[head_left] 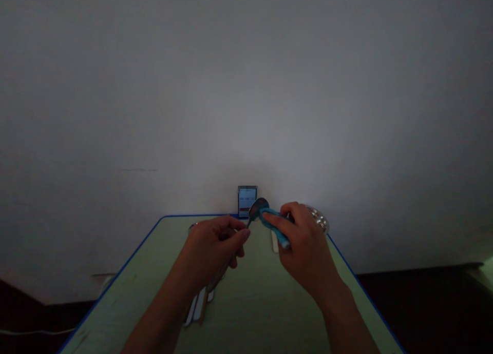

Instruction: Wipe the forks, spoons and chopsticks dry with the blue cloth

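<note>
Pinched between the thumb and fingers of my left hand [219,241] is the handle of a metal spoon [259,206], its bowl raised up and to the right above the table. My right hand [302,241] grips a folded blue cloth [271,223], and the cloth touches the right side of the spoon's bowl. Under my left wrist lie several utensils with white handles [199,303], partly covered by the arm. A pale, flat object [275,241] shows just left of my right hand, mostly hidden.
A phone with a lit screen [247,201] stands against the wall [246,87] at the table's back edge. A shiny metal dish [319,219] sits at the back right corner, partly behind my right hand. The pale green table [250,313] has a blue rim.
</note>
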{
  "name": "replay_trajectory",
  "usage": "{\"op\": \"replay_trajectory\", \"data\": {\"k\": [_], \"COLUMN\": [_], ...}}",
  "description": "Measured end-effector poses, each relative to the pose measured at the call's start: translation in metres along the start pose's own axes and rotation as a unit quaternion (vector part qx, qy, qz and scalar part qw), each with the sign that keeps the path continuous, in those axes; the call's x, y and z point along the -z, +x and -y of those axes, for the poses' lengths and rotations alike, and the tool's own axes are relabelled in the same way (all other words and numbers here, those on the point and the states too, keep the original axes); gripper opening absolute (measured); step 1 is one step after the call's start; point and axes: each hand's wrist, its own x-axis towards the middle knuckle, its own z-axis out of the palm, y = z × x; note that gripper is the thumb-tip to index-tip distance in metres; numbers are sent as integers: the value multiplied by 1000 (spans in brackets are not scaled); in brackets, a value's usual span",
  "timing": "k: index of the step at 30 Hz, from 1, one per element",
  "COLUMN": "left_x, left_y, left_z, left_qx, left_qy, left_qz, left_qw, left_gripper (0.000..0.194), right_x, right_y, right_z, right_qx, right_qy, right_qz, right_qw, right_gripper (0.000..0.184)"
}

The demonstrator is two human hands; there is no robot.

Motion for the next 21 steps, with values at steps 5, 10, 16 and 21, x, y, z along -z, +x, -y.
{"op": "replay_trajectory", "data": {"k": [5,10,16,21], "left_x": [1,2,3,4], "left_y": [-1,-1,-1,0], "left_z": [-1,-2,1,3], "left_qx": [5,11,7,3], "left_qy": [10,12,0,-10], "left_qz": [0,-2,6,14], "left_qw": [1000,1000,1000,1000], "left_gripper": [17,17,17,18], "right_x": [1,0,0,-1], "right_y": [1,1,1,1], "right_z": [-1,-1,-1,-3], "right_qx": [-3,-3,1,0], "right_qy": [-9,-11,-12,-14], "right_qz": [-5,-10,-14,-24], "right_qw": [1000,1000,1000,1000], "right_gripper": [55,55,56,52]}}
